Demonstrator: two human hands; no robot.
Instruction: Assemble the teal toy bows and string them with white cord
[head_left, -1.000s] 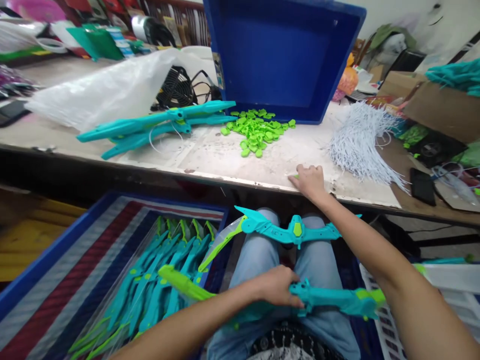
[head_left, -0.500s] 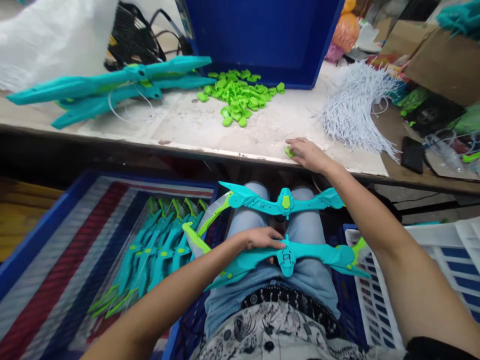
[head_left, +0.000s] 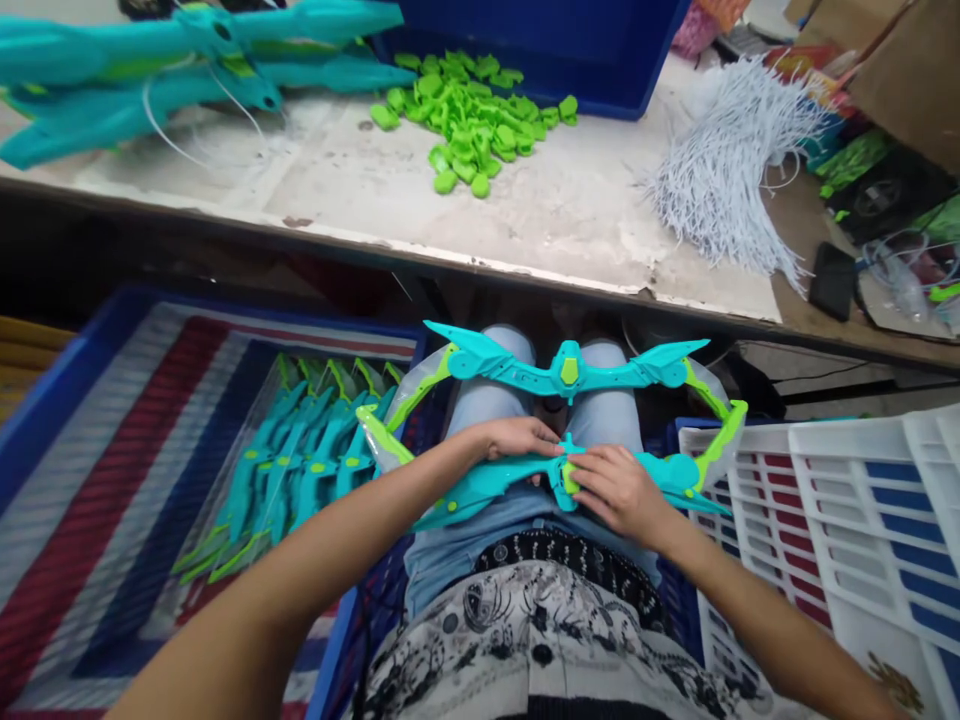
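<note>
Two turquoise plastic toy bows with lime-green tips lie across my lap, the far bow [head_left: 517, 372] over the knees and the near bow [head_left: 487, 485] closer to my waist. My left hand [head_left: 521, 438] grips the near bow just left of its middle, thumb underneath. Bent over the same middle, my right hand [head_left: 619, 490] presses a small green plastic piece [head_left: 568, 478] against the centre block. Its fingers partly cover that piece. A similar green piece [head_left: 570, 371] sits in the centre of the far bow.
On the worktable [head_left: 337, 215] are a pile of green pieces [head_left: 480, 120], stacked turquoise bows [head_left: 300, 75], a bundle of white cords [head_left: 727, 170] and a dark phone [head_left: 832, 280]. A blue crate [head_left: 97, 340] with finished-looking bows stands left, a white basket [head_left: 847, 450] right.
My right hand has come from the table edge down to the near bow, bringing a green piece to its centre. My left hand keeps its hold. The view has tipped downward.
</note>
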